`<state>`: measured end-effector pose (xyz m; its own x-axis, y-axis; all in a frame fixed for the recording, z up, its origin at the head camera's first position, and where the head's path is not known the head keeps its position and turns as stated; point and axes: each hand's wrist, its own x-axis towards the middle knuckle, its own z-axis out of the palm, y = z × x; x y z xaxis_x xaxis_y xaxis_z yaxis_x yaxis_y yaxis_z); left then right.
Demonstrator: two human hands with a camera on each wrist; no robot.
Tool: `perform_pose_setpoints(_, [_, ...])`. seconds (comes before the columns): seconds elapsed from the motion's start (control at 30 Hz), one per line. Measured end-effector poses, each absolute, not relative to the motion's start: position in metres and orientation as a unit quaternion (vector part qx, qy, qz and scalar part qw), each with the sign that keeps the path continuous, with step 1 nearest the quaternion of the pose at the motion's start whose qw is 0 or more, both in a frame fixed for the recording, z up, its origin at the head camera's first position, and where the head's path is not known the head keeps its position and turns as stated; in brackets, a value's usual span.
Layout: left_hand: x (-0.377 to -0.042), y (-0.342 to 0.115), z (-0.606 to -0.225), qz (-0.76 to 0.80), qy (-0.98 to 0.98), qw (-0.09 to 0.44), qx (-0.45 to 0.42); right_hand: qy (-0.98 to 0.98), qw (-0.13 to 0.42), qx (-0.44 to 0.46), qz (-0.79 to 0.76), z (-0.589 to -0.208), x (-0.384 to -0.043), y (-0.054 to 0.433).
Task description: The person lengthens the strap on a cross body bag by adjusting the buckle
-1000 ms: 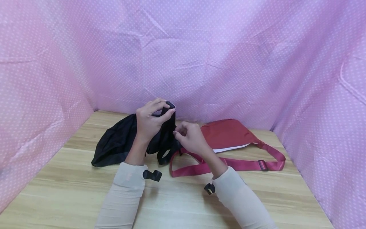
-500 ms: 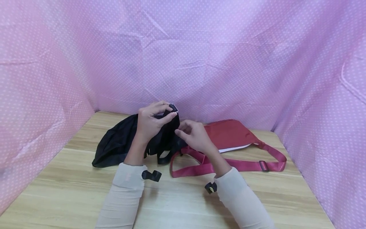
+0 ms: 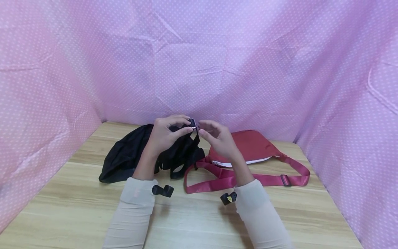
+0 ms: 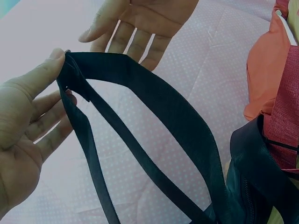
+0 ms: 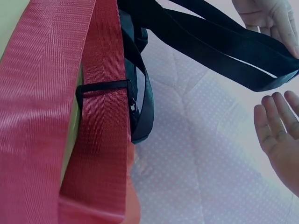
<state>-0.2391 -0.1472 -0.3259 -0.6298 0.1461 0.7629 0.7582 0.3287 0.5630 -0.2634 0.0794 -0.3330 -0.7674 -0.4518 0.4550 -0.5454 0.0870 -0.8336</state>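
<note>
Over table (image 3: 77, 207) toward far edge: left hand (image 3: 164, 135) pinches buckle (image 3: 192, 123); right hand (image 3: 221, 140) just beside, outstretched, empty. Step apparently working strap (image 4: 175, 114); next likely needs right-hand grip

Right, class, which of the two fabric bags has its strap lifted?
The black fabric bag; the left hand holds up its black webbing strap, while the red fabric bag has its magenta webbing strap lying on the wooden table.

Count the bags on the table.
2: a black bag at left, partly behind the left hand, and a red bag at right, partly behind the right hand. Anything underneath them would be hidden.
</note>
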Motion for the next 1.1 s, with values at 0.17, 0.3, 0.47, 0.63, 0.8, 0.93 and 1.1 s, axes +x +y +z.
perform_pose_setpoints(0.17, [-0.238, -0.147, -0.325, -0.49, -0.768, 0.288, -0.295, -0.734, 0.036, 0.339, 0.587, -0.332, -0.262, 0.076])
perform_pose_setpoints(0.3, [-0.238, -0.146, -0.325, -0.48, -0.778, 0.275, -0.297, -0.732, 0.027, 0.341, 0.589, -0.322, -0.251, 0.072])
perform_pose_setpoints(0.47, [-0.238, -0.146, -0.325, -0.477, -0.786, 0.262, -0.294, -0.728, 0.029, 0.351, 0.588, -0.321, -0.247, 0.071])
perform_pose_setpoints(0.63, [-0.239, -0.147, -0.326, -0.476, -0.79, 0.251, -0.294, -0.728, 0.03, 0.343, 0.593, -0.337, -0.261, 0.071])
perform_pose_setpoints(0.8, [-0.241, -0.147, -0.328, -0.481, -0.789, 0.242, -0.296, -0.719, 0.021, 0.333, 0.609, -0.344, -0.267, 0.071])
perform_pose_setpoints(0.93, [-0.243, -0.147, -0.329, -0.484, -0.788, 0.236, -0.298, -0.717, 0.02, 0.331, 0.613, -0.346, -0.267, 0.071])
perform_pose_setpoints(1.1, [-0.244, -0.147, -0.33, -0.484, -0.79, 0.23, -0.298, -0.722, 0.031, 0.338, 0.603, -0.348, -0.267, 0.072])
